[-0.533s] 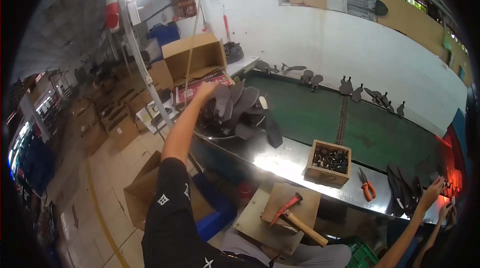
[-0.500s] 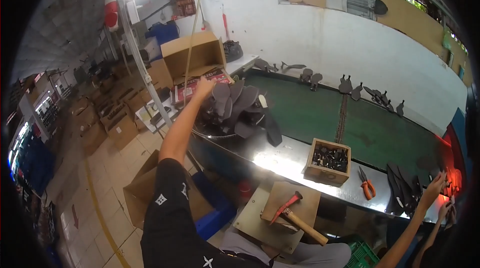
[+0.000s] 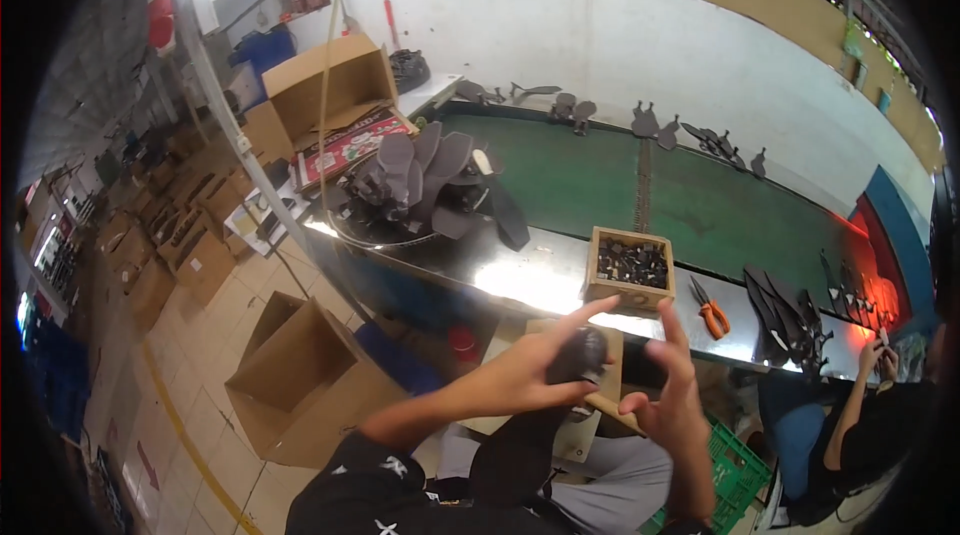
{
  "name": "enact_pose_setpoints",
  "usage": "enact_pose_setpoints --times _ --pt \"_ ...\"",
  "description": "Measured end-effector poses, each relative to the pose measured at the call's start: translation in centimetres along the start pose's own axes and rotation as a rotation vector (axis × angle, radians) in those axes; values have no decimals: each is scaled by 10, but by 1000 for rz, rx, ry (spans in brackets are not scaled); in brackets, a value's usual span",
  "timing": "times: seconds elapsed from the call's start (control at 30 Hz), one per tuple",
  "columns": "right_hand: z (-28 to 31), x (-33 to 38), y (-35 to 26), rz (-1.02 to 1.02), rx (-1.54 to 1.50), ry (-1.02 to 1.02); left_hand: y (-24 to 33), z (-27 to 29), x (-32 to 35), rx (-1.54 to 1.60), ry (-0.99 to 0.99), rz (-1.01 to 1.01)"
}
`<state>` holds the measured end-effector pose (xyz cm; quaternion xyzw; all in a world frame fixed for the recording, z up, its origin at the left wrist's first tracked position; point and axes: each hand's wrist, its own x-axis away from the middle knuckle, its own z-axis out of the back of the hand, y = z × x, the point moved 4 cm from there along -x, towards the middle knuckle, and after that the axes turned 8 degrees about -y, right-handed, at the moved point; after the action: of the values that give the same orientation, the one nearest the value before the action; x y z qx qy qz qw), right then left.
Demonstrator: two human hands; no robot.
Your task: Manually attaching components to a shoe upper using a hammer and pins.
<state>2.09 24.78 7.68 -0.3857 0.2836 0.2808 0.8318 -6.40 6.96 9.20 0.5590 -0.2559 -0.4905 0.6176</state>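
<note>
Presently I am seeing my left hand [image 3: 535,367] pinching a dark sole piece [image 3: 575,360] at lower centre, forefinger outstretched. My right hand [image 3: 668,397] is hovering just beside it, fingers spread, gripping nothing. Above them, a wooden box [image 3: 630,270] is sitting on the steel bench [image 3: 520,280].

Wooden box [image 3: 630,269] of small dark parts on steel surface [image 3: 520,280]. Orange-handled pliers [image 3: 710,311] just beside it. Pile of dark cut pieces [image 3: 425,180] further left. Green conveyor belt [image 3: 640,185] behind. Open cardboard box [image 3: 300,380] on floor.
</note>
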Motion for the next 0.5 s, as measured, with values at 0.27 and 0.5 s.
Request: enact_pose_setpoints --times 0.27,0.5 --pt "-82 199 24 -966 424 -127 -77 -1 22 -138 413 16" --pt "-38 306 -54 -1320 420 249 -213 20 -40 -871 542 96"
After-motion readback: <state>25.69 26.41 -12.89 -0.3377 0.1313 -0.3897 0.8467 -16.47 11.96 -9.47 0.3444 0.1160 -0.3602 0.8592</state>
